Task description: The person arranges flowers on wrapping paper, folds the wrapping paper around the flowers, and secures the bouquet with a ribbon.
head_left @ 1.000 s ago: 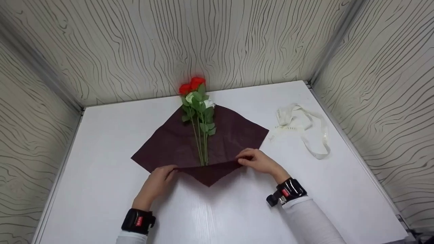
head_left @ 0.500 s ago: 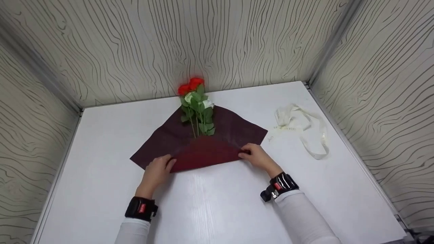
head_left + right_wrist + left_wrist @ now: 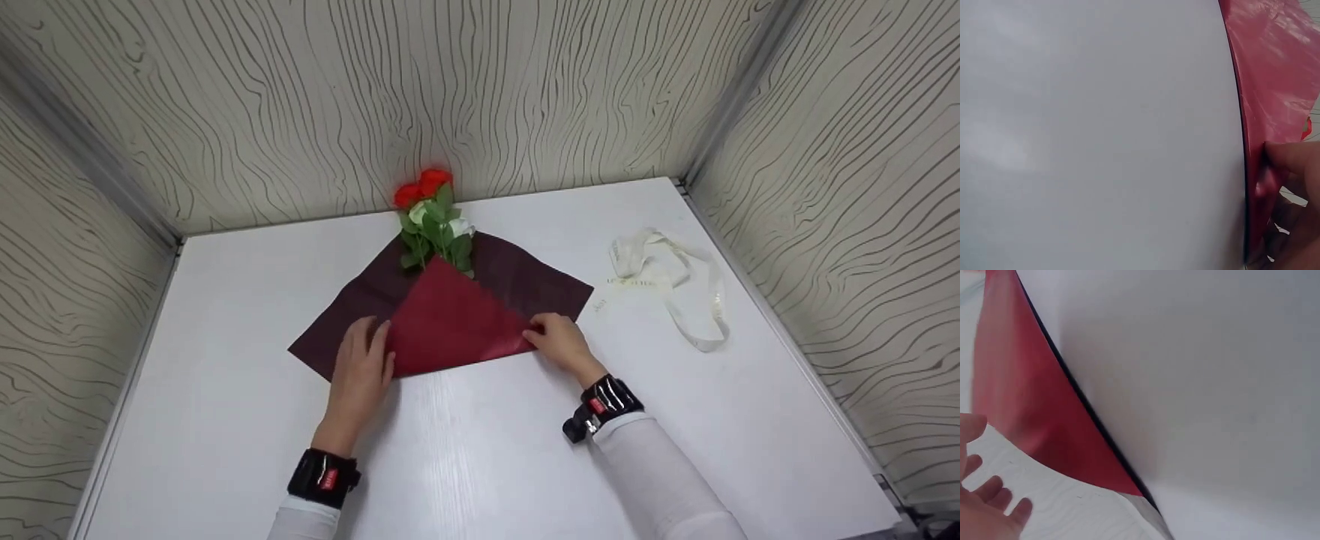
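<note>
A sheet of wrapping paper [image 3: 457,319], dark maroon with a brighter red reverse, lies with its near corner folded up over the flower stems. Red roses [image 3: 435,181] and white roses [image 3: 460,227] with green leaves stick out past its far side; the lower stems are hidden. My left hand [image 3: 361,375] lies at the left end of the fold, its fingers loosely extended. In the left wrist view these fingers are spread beside the red flap [image 3: 1044,399]. My right hand [image 3: 561,345] pinches the fold's right end, its thumb [image 3: 1283,154] pressing the red side.
A cream printed ribbon [image 3: 697,300] lies loosely looped at the right of the white table [image 3: 480,465]. Wood-grain-patterned panels [image 3: 450,90] enclose the back and both sides. The rose heads are close to the back panel.
The paper's near corner has been turned up and away, covering the stems with its red side. My left hand has let go of the fold and straightened its fingers; my right hand keeps its pinch.
</note>
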A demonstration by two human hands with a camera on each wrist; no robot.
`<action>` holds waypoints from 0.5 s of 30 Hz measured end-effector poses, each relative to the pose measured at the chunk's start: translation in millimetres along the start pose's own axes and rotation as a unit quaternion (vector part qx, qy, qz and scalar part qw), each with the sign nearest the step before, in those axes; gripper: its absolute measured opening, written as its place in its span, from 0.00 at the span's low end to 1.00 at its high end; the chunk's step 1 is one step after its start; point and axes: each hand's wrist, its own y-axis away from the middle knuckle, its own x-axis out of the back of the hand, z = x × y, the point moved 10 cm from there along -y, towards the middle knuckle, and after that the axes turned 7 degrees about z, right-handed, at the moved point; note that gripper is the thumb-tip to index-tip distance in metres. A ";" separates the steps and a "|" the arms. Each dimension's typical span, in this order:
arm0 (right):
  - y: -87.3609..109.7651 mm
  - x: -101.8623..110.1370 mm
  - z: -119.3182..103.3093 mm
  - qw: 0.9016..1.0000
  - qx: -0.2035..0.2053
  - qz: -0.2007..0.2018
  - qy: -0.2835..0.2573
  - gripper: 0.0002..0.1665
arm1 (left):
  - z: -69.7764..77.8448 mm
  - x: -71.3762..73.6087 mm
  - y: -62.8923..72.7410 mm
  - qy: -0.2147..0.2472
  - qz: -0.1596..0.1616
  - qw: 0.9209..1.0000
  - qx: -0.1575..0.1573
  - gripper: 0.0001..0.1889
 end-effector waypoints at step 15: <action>7.0 6.0 -6.8 0.998 0.014 0.062 0.005 0.11 | 19.7 -58.3 38.7 0.000 -0.263 0.965 0.024 0.28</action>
